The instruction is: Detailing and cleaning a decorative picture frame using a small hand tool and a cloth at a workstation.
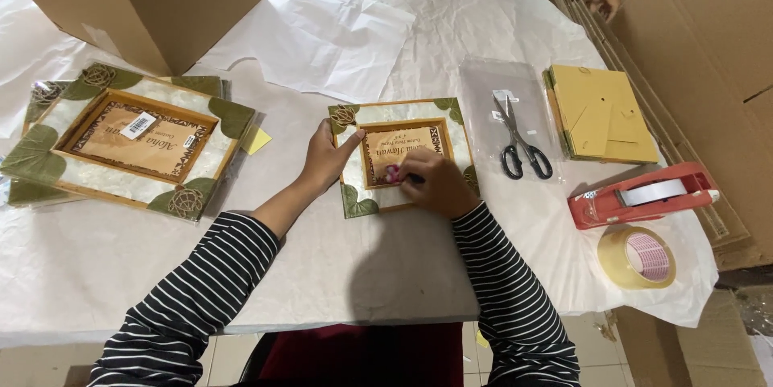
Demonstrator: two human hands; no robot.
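The frame (400,155) is steadied by the left hand (326,160), fingers spread; a pink-tipped pen (396,176) is gripped over it by the right hand (435,184).

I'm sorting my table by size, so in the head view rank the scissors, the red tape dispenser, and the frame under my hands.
1. Frame
2. Red tape dispenser
3. Scissors, though not far behind the dispenser.

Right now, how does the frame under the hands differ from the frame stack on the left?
The small frame is a single piece; the frame stack is several frames piled up. The small frame is smaller; the stack's top frame is clearly larger. The left hand steadies the small frame and the right hand works on its centre; the stack lies untouched. Both have green leaf corners and an orange-brown centre card.
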